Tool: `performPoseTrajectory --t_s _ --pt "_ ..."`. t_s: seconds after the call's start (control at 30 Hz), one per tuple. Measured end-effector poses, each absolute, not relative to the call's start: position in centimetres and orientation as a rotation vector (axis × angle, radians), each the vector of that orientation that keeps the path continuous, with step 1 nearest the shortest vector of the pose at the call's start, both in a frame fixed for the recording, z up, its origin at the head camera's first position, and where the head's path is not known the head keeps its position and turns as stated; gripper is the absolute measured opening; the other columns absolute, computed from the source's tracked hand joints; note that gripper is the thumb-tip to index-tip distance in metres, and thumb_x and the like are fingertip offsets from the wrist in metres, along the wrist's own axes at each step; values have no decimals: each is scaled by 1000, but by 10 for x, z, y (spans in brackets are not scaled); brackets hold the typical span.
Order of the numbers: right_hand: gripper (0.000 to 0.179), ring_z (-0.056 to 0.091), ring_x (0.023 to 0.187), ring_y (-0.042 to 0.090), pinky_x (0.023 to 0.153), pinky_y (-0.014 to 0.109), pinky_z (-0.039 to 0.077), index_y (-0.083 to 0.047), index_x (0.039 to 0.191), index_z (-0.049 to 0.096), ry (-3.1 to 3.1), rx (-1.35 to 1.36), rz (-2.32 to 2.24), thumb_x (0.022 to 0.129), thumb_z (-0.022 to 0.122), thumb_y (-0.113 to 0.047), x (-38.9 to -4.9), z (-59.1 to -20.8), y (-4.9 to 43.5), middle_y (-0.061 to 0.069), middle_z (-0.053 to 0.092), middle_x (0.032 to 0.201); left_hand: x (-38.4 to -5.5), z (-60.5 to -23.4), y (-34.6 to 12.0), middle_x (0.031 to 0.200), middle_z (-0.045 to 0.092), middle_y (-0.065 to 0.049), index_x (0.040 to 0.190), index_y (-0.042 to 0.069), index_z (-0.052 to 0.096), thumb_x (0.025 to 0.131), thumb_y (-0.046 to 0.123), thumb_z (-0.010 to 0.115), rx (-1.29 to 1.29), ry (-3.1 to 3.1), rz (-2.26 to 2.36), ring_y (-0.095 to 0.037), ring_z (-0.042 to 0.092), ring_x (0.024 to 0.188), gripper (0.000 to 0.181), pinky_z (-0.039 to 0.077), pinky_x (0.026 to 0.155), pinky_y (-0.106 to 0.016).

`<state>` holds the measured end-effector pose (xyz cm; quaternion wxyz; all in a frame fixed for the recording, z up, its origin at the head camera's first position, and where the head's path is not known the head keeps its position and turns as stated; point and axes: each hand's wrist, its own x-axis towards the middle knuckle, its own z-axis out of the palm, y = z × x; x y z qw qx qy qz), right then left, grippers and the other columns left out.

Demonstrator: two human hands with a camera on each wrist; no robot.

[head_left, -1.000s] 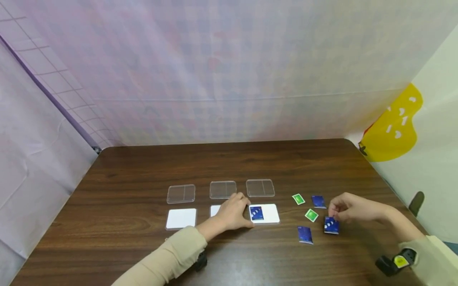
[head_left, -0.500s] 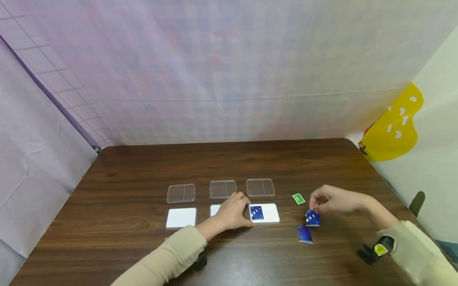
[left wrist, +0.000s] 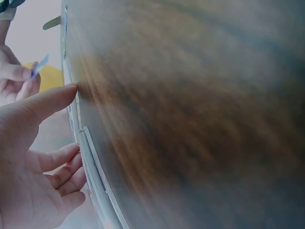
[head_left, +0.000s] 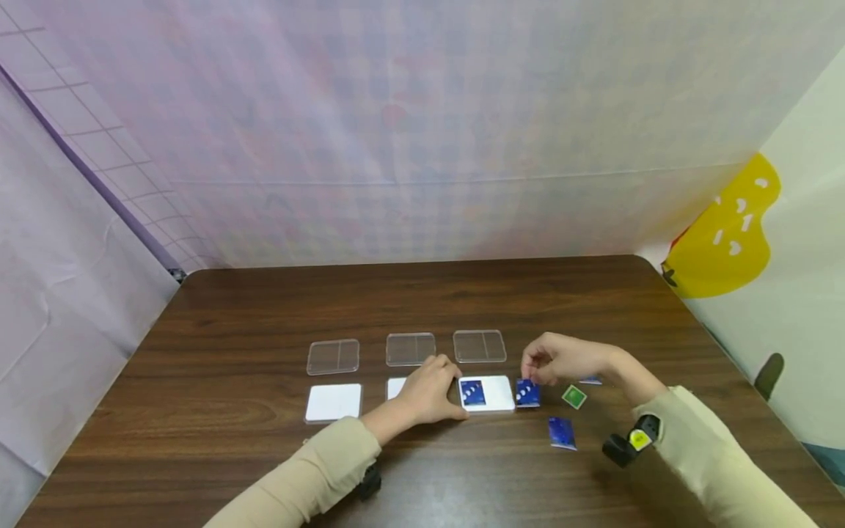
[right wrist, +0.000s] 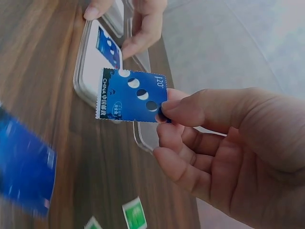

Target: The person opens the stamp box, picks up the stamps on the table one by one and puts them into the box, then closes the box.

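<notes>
My right hand (head_left: 554, 357) pinches a blue postage stamp (right wrist: 133, 95) between thumb and fingertips. The stamp shows a row of moon phases; in the head view it hangs just right of the rightmost clear plastic case. My left hand (head_left: 429, 392) holds that case with a white insert (head_left: 499, 394), its thumb at the near left corner and a finger at the far edge. A matching blue moon stamp (head_left: 473, 393) lies on the insert's left half. In the left wrist view, my left thumb (left wrist: 59, 98) rests right at the case's edge.
Left of it are two more cases, one white-filled case (head_left: 334, 402) and another partly hidden under my left hand. Behind them lie three clear lids (head_left: 479, 346). Right of them are a blue stamp (head_left: 562, 433), a green stamp (head_left: 574, 397) and another partly hidden blue stamp (head_left: 590, 380).
My right hand has carried the moon stamp leftward, from the table's right side over the loose stamps to beside the rightmost case. My left hand stays in place.
</notes>
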<state>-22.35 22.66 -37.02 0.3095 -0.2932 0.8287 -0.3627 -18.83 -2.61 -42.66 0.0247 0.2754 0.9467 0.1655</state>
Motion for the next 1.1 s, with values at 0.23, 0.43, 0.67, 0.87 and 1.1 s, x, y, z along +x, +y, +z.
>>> performPoseTrajectory --t_s 0.23,0.43,0.67,0.87,1.1 --pt "8 52 67 11 59 27 49 0 85 62 2179 -816 -965 79 56 0 -237 -383 205 2 57 72 -189 -426 -27 98 55 -1 106 7 63 61 42 79 862 2940 524 -15 49 90 60 46 76 -23" --pt "10 52 64 10 54 23 48 3 83 62 2188 -831 -965 76 55 5 -243 -392 194 3 59 71 -188 -426 -27 95 54 0 105 7 63 60 42 80 873 2946 530 -14 48 88 59 46 73 -22" --pt "9 50 60 9 49 20 43 1 81 63 2285 -820 -946 76 56 5 -240 -401 190 2 59 70 -188 -426 -27 95 54 0 105 7 63 60 42 80 870 2938 539 -14 48 88 59 45 74 -22" --pt "10 48 58 5 51 18 42 0 79 64 2399 -924 -906 76 57 6 -236 -407 189 -1 57 68 -188 -426 -27 95 54 0 105 7 63 60 42 80 874 2944 540 -13 48 87 59 45 74 -21" --pt "10 47 62 1 57 18 43 -3 76 65 2523 -1048 -881 76 59 5 -231 -415 189 -5 57 67 -187 -425 -27 95 54 1 104 7 63 60 41 80 868 2936 545 -13 48 88 58 45 74 -21"
